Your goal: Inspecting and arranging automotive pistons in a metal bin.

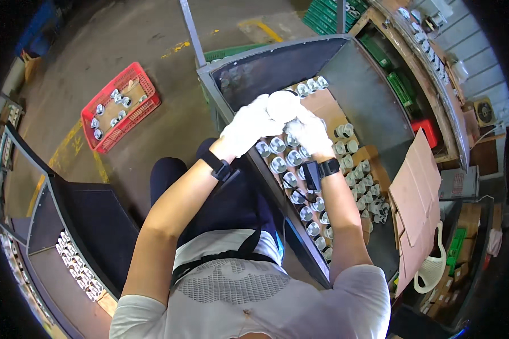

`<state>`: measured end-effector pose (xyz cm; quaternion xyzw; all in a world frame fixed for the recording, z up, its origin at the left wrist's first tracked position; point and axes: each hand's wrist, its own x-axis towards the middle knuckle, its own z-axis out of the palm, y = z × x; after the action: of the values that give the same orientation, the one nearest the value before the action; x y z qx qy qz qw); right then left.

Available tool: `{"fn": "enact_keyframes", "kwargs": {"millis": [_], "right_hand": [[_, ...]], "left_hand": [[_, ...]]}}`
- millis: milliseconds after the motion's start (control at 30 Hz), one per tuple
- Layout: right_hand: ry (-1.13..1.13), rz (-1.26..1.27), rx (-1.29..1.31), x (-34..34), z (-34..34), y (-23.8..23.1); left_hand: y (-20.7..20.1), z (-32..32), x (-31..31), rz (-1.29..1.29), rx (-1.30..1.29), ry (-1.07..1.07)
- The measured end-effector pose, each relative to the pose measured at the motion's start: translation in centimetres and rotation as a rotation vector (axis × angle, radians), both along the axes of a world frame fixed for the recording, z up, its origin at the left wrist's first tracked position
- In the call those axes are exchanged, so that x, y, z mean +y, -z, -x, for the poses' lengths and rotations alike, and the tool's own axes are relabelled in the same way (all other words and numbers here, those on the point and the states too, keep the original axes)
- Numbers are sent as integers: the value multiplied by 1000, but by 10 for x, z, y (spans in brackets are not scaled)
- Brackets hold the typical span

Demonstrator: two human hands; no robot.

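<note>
Both my hands wear white gloves and meet over the near edge of a dark metal bin. Between them is a pale, round, cup-like part (283, 105) with its flat face up. My left hand (250, 125) closes on its left side, fingers curled. My right hand (311, 134) grips it from the right; the gloves partly hide how the fingers sit. Rows of similar silvery round parts (277, 165) with dark patches stand on cardboard (320, 107) in the bin, below and beside my hands. More such parts (311, 86) stand by the bin's far wall.
A red plastic crate (152, 93) with several parts stands on the floor at left. A dark cart (45, 261) holds more parts at lower left. Folded cardboard (415, 195) leans on the bin's right side. A wooden bench (464, 130) stands beyond, with green crates (400, 88) below.
</note>
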<state>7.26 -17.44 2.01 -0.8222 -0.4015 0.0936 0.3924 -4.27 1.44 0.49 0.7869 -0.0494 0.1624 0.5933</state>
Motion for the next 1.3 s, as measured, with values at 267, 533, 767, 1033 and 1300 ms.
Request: {"fn": "enact_keyframes", "kwargs": {"millis": [267,533,767,1033,1300], "right_hand": [[48,-364,654,4,9,46],[73,-366,631,8,27,29],[50,-426,787,-1,27,34],[143,-505,845,-3,21,35],[91,-601,947,-13,10,62]], "left_hand": [[21,-3,-18,-151,8,-304],[25,-5,-19,-427,-11,-372],[6,-18,-17,-541,90,-464],[23,-27,-10,322,212,-37],[20,-27,-12,406,198,82]]}}
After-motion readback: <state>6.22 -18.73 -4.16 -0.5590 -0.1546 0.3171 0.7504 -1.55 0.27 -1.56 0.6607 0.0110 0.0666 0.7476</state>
